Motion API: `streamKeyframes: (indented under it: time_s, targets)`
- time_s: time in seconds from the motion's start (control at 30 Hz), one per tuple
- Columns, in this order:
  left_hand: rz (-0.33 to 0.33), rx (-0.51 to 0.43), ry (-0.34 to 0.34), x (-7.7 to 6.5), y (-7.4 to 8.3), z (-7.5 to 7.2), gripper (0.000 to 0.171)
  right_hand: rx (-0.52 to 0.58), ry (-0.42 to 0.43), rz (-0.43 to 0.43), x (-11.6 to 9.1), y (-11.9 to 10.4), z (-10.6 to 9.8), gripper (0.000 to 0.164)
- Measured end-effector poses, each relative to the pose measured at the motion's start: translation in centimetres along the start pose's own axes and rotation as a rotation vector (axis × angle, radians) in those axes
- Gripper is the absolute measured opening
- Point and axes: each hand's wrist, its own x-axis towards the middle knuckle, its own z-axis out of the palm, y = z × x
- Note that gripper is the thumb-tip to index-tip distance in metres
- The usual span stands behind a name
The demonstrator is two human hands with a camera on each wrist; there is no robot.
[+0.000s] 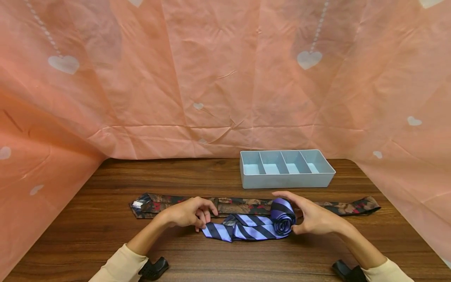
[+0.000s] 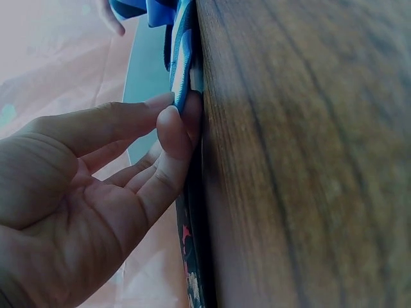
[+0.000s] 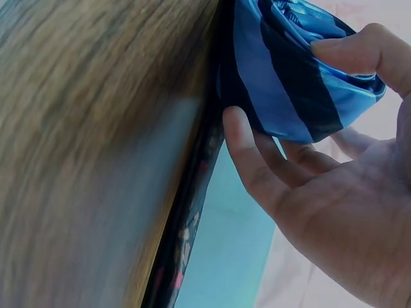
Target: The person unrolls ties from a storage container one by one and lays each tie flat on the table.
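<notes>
A blue and navy striped necktie (image 1: 258, 232) lies on the table, its right part wound into an upright roll (image 1: 282, 209). My left hand (image 1: 190, 213) pinches the flat pointed end of this tie between thumb and fingertips, as the left wrist view shows close to the tabletop. Around the right side of the roll curve the thumb and fingers of my right hand (image 1: 317, 215); in the right wrist view the thumb rests over its coiled edge. Just behind, a dark floral necktie (image 1: 163, 201) is stretched out left to right, partly covered by both hands and the roll.
A light blue tray (image 1: 289, 181) with several compartments stands at the back right of the wooden table (image 1: 190, 178). Pink cloth with white hearts (image 1: 211, 78) hangs behind and along both sides.
</notes>
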Motion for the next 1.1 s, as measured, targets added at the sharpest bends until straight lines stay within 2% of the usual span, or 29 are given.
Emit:
streamKeyframes:
  time_s: [0.3,0.4,0.53,0.63,1.0,1.1]
  targets:
    - [0.011,0.004,-0.005,0.0,0.0,0.0,0.039,-0.064,-0.011,0.047,-1.2,-0.2,-0.8,0.097]
    - [0.012,0.005,-0.004,0.0,0.0,0.0,0.039,-0.199,0.010,0.042,-1.7,-0.3,-1.2,0.098]
    - [0.012,0.004,-0.003,0.0,0.0,0.0,0.039,-0.302,0.021,0.031,-2.2,-0.1,-1.7,0.099]
    - [0.008,0.006,0.000,0.0,0.0,0.0,0.038,-0.261,0.001,0.031,-2.6,0.1,-1.9,0.098]
    - [-0.004,0.011,0.004,-0.1,0.1,-0.1,0.039,-0.258,-0.006,0.051,-2.9,0.5,-2.0,0.097]
    - [-0.008,0.013,0.006,-0.1,0.1,-0.1,0.039,-0.287,0.003,0.054,-2.8,0.4,-1.9,0.093]
